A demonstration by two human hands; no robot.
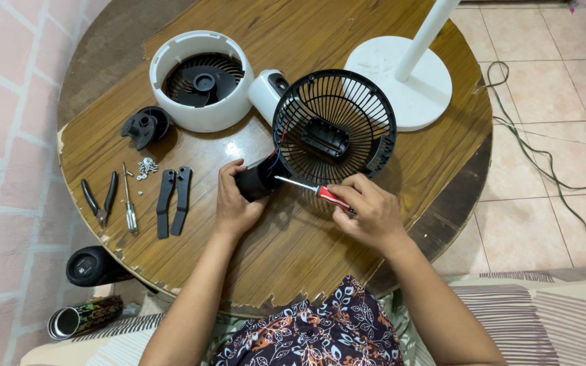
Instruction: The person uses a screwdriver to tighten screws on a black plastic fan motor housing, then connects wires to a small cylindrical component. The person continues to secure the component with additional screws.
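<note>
My left hand (233, 203) grips a black fan motor (256, 181) near the middle of the round wooden table (293, 257). Red and blue wires run from the motor to the black fan grille (334, 127) lying just behind it. My right hand (367, 210) holds a red-handled screwdriver (310, 189), its tip touching the motor's right side. A white neck piece (266, 91) sits beside the grille's left edge.
A white round housing with black fan blades (201, 80) lies at the back left. A black cap (144, 126), small screws (146, 167), pliers (100, 197), a second screwdriver (129, 200) and two black strips (173, 200) lie left. A white stand base (405, 78) is at back right.
</note>
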